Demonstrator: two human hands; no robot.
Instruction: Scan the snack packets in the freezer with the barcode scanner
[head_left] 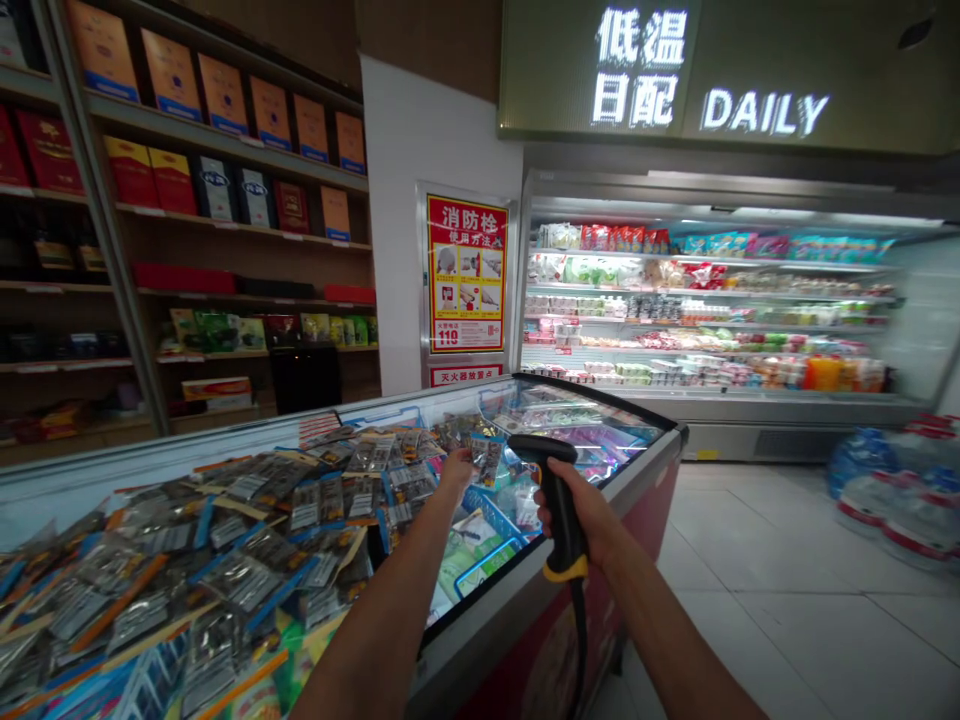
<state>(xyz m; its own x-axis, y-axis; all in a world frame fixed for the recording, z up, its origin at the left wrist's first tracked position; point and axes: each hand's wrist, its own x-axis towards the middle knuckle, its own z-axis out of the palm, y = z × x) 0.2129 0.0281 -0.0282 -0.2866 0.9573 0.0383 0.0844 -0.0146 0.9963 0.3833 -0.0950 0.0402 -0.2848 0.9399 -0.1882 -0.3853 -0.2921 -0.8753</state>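
Observation:
My right hand (581,505) is wrapped round the grip of a black and yellow barcode scanner (561,500), its head pointing left and its cable hanging down. To the left of the scanner, my left hand (456,470) pinches a small clear packet (487,460) with a printed label, held up in front of the scanner head. Many similar packets (247,570) with blue or orange edges lie heaped on the freezer's glass top, left of my left forearm. What is inside the packets is too small to make out.
A chest freezer (517,590) with a dark-framed glass lid runs along in front of me, a blue basket (487,515) inside. Shelves of boxes (225,190) stand at the left, a lit refrigerated display (712,300) at the back. Wrapped water bottles (900,500) sit on the floor at right.

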